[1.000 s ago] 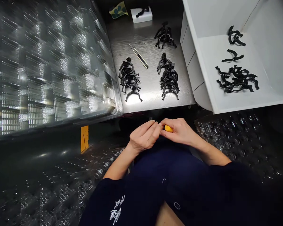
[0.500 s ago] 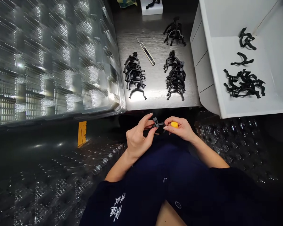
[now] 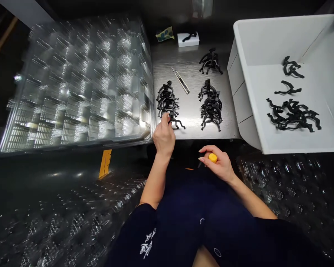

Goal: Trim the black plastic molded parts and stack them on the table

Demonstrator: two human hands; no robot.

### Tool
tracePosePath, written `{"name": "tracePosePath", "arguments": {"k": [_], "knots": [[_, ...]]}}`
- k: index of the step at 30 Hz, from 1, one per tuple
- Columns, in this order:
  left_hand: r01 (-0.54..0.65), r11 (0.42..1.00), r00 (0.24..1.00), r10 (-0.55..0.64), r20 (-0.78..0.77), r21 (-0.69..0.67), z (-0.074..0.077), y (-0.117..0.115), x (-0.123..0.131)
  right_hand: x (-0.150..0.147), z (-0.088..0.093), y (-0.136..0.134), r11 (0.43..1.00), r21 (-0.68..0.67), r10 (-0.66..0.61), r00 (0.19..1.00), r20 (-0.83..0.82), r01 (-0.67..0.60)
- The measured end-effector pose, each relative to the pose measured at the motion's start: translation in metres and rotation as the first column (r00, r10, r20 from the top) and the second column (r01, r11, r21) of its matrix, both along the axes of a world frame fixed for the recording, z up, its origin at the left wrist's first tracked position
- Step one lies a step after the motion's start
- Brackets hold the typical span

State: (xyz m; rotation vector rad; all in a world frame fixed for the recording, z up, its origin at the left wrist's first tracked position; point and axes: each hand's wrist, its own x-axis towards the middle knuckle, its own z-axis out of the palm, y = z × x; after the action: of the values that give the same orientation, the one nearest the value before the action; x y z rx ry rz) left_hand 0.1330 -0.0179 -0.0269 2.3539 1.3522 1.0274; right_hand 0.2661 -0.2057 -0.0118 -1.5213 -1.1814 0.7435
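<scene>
My left hand [image 3: 164, 136] reaches to the near end of the left row of black plastic brackets [image 3: 167, 98]. Its fingertips are closed on a black bracket [image 3: 178, 122] with curved legs, partly hidden by the fingers. My right hand [image 3: 219, 162] stays below the table's front edge, curled around a tool with a yellow handle [image 3: 212, 158]. A thin dark part of that tool sticks out to the left below the thumb; its kind cannot be made out. A second row of black brackets [image 3: 211, 107] lies right of the left one.
A clear plastic tray [image 3: 100, 139] stands left. A white bin [image 3: 263, 122] with several black parts [image 3: 293, 115] stands right. A utility knife [image 3: 180, 81] lies between the rows. Further back are a bracket pile [image 3: 210, 62], a white block [image 3: 188, 41] and a patterned packet [image 3: 165, 34].
My left hand has moved up and away from my right hand to the left row, taking the bracket along. My right hand keeps the yellow-handled tool. The camera view has shifted.
</scene>
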Motion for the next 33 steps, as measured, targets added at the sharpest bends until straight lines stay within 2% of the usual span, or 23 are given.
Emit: {"name": "tracePosePath", "arguments": {"k": [4,6,8,10,12,13,14,15,17,19,22,24,27,29,31,32,33], "knots": [[-0.095,0.986,0.994,0.087,-0.067,-0.135,0.006,0.024,0.02,-0.008,0.009,-0.008,0.993,0.117,-0.001,0.995,0.096,-0.01],[-0.091,0.982,0.992,0.075,-0.1,-0.167,0.009,0.03,0.022,0.001,0.025,-0.018,0.974,0.221,0.001,0.976,0.217,-0.05],[-0.038,0.992,0.997,0.03,-0.071,-0.123,0.008,0.033,0.021,0.025,0.047,-0.03,0.956,0.289,-0.068,0.915,0.399,-0.055],[0.036,0.999,0.999,-0.035,0.005,-0.022,0.006,0.033,0.019,0.069,0.072,-0.043,0.952,0.294,-0.252,0.773,0.583,0.089],[0.112,0.99,0.991,-0.118,0.067,0.09,0.006,0.028,0.016,0.125,0.094,-0.052,0.9,0.25,-0.418,0.553,0.721,0.356],[0.158,0.98,0.984,-0.166,0.063,0.122,0.006,0.024,0.014,0.154,0.102,-0.054,0.88,0.154,-0.385,0.481,0.788,0.45],[0.196,0.97,0.978,-0.205,0.05,0.146,0.008,0.019,0.013,0.181,0.106,-0.053,0.853,0.032,-0.308,0.453,0.837,0.521],[0.223,0.961,0.972,-0.232,0.038,0.163,0.01,0.013,0.011,0.205,0.108,-0.05,0.824,-0.091,-0.212,0.453,0.866,0.56],[0.248,0.952,0.967,-0.255,0.015,0.178,0.015,0.002,0.01,0.236,0.103,-0.037,0.76,-0.326,-0.011,0.513,0.859,0.562],[0.246,0.952,0.968,-0.251,0.004,0.181,0.02,-0.007,0.01,0.245,0.094,-0.023,0.725,-0.43,0.078,0.556,0.827,0.538],[0.245,0.956,0.969,-0.247,-0.009,0.161,0.028,-0.015,0.008,0.241,0.086,-0.015,0.736,-0.424,0.058,0.575,0.816,0.527],[0.24,0.962,0.97,-0.244,0.016,0.13,0.035,-0.019,0.006,0.239,0.089,-0.02,0.746,-0.411,0.031,0.59,0.807,0.523],[0.248,0.969,0.963,-0.244,0.117,-0.014,0.045,-0.027,0.004,0.24,0.104,-0.035,0.751,-0.445,-0.115,0.76,0.639,0.488],[0.283,0.946,0.948,-0.251,0.197,-0.158,0.05,-0.034,0.005,0.231,0.116,-0.044,0.773,-0.394,-0.311,0.839,0.446,0.497],[0.361,0.883,0.92,-0.286,0.266,-0.299,0.052,-0.042,0.009,0.207,0.121,-0.048,0.834,-0.21,-0.442,0.846,0.3,0.51],[0.426,0.826,0.895,-0.323,0.309,-0.37,0.053,-0.047,0.012,0.189,0.121,-0.047,0.878,-0.071,-0.442,0.859,0.258,0.473],[0.506,0.743,0.855,-0.366,0.367,-0.438,0.055,-0.051,0.016,0.169,0.117,-0.044,0.922,0.067,-0.385,0.887,0.255,0.381]]}}
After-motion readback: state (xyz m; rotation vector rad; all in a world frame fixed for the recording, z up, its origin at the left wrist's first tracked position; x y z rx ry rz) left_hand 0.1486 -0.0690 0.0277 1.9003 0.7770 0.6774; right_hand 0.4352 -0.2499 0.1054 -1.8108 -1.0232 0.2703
